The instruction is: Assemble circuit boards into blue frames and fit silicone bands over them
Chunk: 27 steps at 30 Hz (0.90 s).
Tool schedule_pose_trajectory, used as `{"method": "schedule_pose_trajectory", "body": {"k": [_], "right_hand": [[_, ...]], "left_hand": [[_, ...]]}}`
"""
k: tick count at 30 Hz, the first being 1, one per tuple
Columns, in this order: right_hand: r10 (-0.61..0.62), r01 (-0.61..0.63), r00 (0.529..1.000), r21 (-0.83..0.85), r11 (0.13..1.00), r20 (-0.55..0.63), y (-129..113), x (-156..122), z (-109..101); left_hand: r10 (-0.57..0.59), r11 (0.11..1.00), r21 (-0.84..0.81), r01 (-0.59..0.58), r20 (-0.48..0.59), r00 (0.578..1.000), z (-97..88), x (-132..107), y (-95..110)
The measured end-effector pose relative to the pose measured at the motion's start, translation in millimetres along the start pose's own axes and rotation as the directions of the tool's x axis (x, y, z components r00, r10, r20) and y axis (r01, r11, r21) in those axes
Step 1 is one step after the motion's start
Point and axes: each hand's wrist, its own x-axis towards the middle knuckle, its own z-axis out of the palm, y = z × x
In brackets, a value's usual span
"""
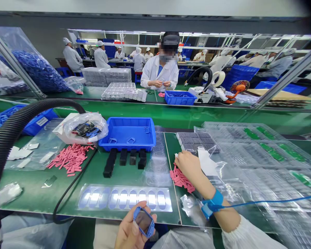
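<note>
My left hand (131, 230) is at the bottom edge, fingers closed round a small blue rectangular frame with a dark window (144, 221). My right hand (188, 166) reaches forward over a pile of small pink strips (181, 180), fingers curled down onto them; what it pinches is hidden. A blue wrist strap (211, 204) with a blue coiled cord sits on that wrist. White paper (207, 162) lies just right of the hand. A clear film sheet with oval windows (125, 199) lies on the green mat in front of me.
A blue bin (128, 140) holds a few blue frames; black blocks (124, 159) stand before it. More pink strips (69, 157), a bagged box (83, 129) and a black hose (12, 128) are left. Clear trays (261, 152) fill the right. A person in white works opposite.
</note>
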Motion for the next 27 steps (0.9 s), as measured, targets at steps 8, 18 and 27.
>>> {"method": "schedule_pose_trajectory", "body": {"k": [8,18,27], "right_hand": [[-0.131,0.206,0.975,0.498,0.842,-0.181,4,-27,-16],[-0.341,-0.115,0.934,0.993,-0.008,0.106,-29,-125,-46],[-0.58,0.723,0.691,0.426,0.544,-0.432,-7,-132,-65]], "left_hand": [[0.004,1.0,0.003,-0.004,0.087,0.996,14.8,1,-2],[0.084,0.981,0.166,-0.099,0.096,0.992,77.3,5,-8],[-0.128,0.984,0.146,0.106,0.154,0.98,60.1,-3,-8]]}}
